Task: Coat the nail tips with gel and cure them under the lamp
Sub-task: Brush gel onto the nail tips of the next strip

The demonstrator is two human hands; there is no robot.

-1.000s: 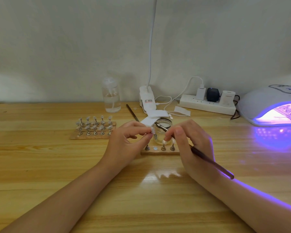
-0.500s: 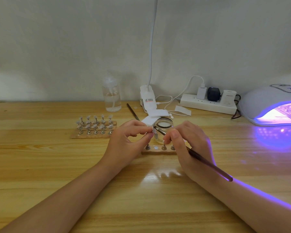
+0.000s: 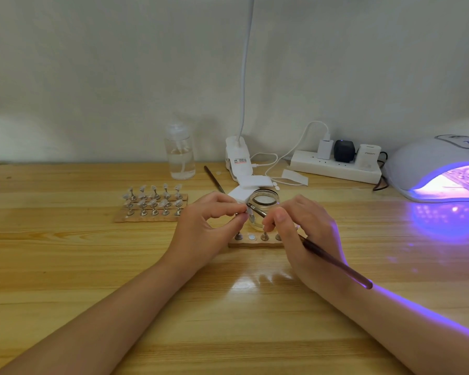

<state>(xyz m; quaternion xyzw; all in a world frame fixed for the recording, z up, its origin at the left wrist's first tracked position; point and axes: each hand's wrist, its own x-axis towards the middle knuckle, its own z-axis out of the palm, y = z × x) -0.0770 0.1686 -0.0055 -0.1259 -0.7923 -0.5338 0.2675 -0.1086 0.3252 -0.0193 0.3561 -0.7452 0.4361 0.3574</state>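
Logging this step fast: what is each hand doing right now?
Left hand: closed, pinching a nail tip on its stand.
Right hand: closed, holding the brush.
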